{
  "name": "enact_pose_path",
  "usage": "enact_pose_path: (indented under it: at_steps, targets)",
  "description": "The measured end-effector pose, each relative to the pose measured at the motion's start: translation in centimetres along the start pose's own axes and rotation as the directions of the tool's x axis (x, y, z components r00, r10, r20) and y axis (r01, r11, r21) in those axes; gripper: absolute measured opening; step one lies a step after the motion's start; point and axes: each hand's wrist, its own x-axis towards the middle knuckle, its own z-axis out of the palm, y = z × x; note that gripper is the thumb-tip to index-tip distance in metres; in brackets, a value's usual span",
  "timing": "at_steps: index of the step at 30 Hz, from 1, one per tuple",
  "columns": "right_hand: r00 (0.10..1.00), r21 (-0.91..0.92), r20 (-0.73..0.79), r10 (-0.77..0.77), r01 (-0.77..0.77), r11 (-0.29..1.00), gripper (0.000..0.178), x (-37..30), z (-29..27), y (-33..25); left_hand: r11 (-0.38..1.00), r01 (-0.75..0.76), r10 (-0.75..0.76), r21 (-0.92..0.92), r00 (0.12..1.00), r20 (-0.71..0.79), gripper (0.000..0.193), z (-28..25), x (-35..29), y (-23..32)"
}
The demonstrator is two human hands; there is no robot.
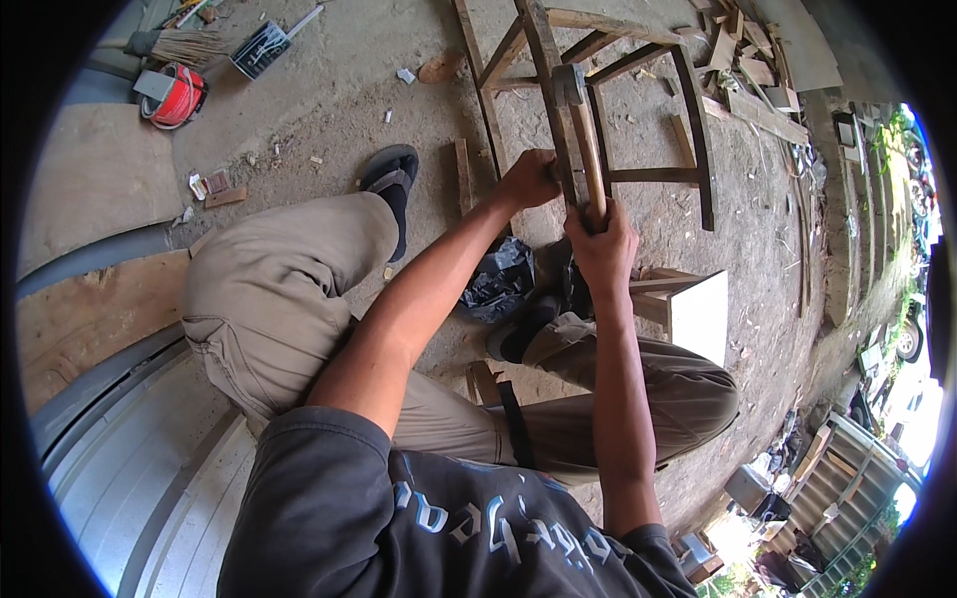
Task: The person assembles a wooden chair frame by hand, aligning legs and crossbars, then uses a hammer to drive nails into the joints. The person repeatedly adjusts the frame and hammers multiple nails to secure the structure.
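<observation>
A dark wooden chair frame (643, 175) lies tipped over in front of me, its long posts pointing away. My left hand (528, 179) is closed at the near end of one long post, its fingertips partly hidden. My right hand (603, 244) grips the lower part of a claw hammer's (587, 149) wooden handle. The hammer's metal head points away from me and overlaps that same post in view; I cannot tell whether they touch.
A black plastic bag (498, 282) and a white-faced wooden piece (698, 316) are near my feet. A red bucket (174, 97), a broom (184, 47) and a dark tin (260, 51) stand far left. Scrap wood (743, 55) is piled far right.
</observation>
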Motion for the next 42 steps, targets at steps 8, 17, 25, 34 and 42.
enact_pose_path:
  at_steps: [8, 17, 25, 34, 42]
  targets:
    - [1.000, 0.015, -0.002, -0.002, 0.002, 1.000, 0.034, 0.0, 0.6, 0.5, 0.995, -0.040, 0.038, -0.087, 0.999, -0.024, 0.022, 0.4, 0.3, -1.0]
    - [0.999, -0.003, -0.017, -0.037, 0.037, 0.999, 0.034, -0.1, 0.4, 0.4, 0.999, -0.053, 0.052, 0.012, 0.999, 0.002, 0.019, 0.5, 0.6, -1.7]
    - [0.999, -0.004, -0.019, -0.034, 0.033, 0.999, 0.034, -0.1, 0.4, 0.5, 0.998, -0.003, 0.000, 0.064, 0.999, 0.043, 0.025, 0.1, 0.5, -1.4]
    - [0.998, 0.031, -0.043, -0.037, 0.039, 0.999, 0.033, -0.1, 0.5, 0.7, 0.997, 0.028, -0.010, -0.077, 0.974, 0.227, 0.041, -2.9, -0.5, 0.4]
    - [0.990, 0.013, -0.103, -0.098, 0.100, 0.995, 0.031, 0.0, 1.1, 1.1, 0.992, -0.114, 0.120, -0.060, 0.987, 0.106, 0.032, -1.0, -0.2, 0.3]
